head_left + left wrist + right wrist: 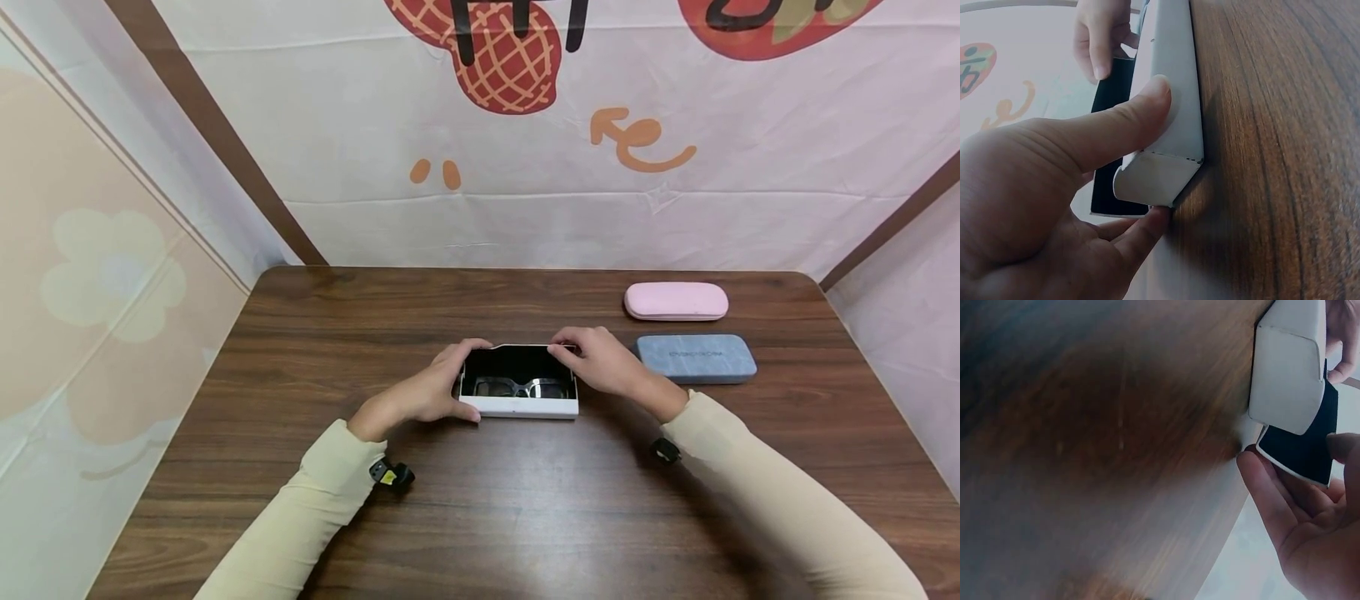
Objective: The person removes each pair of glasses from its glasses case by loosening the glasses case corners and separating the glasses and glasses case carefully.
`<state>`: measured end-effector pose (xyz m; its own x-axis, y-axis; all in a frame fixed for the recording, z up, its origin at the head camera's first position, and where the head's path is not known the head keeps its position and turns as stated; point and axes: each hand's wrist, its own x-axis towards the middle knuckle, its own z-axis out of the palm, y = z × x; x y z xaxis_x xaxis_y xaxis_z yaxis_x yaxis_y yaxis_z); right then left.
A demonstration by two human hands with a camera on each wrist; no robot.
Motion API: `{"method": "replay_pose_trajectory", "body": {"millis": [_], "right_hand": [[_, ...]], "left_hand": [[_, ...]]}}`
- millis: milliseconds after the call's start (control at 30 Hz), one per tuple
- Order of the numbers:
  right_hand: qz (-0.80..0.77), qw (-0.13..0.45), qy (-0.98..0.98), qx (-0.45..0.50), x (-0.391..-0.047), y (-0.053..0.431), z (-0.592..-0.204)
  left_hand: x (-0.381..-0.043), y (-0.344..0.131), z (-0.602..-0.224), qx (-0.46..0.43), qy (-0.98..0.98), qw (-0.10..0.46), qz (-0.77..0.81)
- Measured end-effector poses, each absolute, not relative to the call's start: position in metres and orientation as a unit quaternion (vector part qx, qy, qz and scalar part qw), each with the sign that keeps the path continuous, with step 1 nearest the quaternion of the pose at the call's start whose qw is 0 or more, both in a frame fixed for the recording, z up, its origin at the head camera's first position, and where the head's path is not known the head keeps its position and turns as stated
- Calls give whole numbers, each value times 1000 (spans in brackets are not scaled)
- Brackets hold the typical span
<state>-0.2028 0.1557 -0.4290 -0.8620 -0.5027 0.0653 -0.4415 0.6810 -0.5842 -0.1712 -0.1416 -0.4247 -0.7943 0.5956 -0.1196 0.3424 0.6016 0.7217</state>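
A white glasses case point(525, 408) with a black lining sits on the table, its lid raised at the back. Inside lies a pair of glasses point(517, 388) with a dark translucent frame. My left hand point(431, 387) grips the case's left end, the thumb on the front wall point(1172, 94) and fingers behind. At the other end, my right hand point(603, 362) pinches the raised lid point(1304, 453) near its right corner, thumb on the black inner side and fingers behind it.
A blue glasses case point(697, 358) lies just right of my right hand, closed. Behind it is a closed pink glasses case point(676, 301). The wooden table point(360, 317) ends at a printed cloth backdrop point(360, 150).
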Motion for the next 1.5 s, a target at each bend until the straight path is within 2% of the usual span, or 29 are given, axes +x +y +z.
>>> {"method": "replay_pose_trajectory", "body": {"millis": [333, 733, 933, 1233, 1500], "right_hand": [[-293, 29, 922, -252, -202, 156, -429], [-292, -71, 921, -248, -203, 159, -424], [-281, -97, 914, -275, -198, 156, -419], [-272, -87, 905, -316, -188, 144, -414], [-280, -18, 895, -346, -181, 134, -413]], "left_hand": [[-172, -139, -422, 243, 883, 196, 351], [-173, -139, -421, 242, 885, 196, 347], [-174, -139, -421, 240, 887, 203, 338], [-175, -141, -422, 235, 889, 215, 329], [-175, -141, -420, 235, 889, 219, 327]]}}
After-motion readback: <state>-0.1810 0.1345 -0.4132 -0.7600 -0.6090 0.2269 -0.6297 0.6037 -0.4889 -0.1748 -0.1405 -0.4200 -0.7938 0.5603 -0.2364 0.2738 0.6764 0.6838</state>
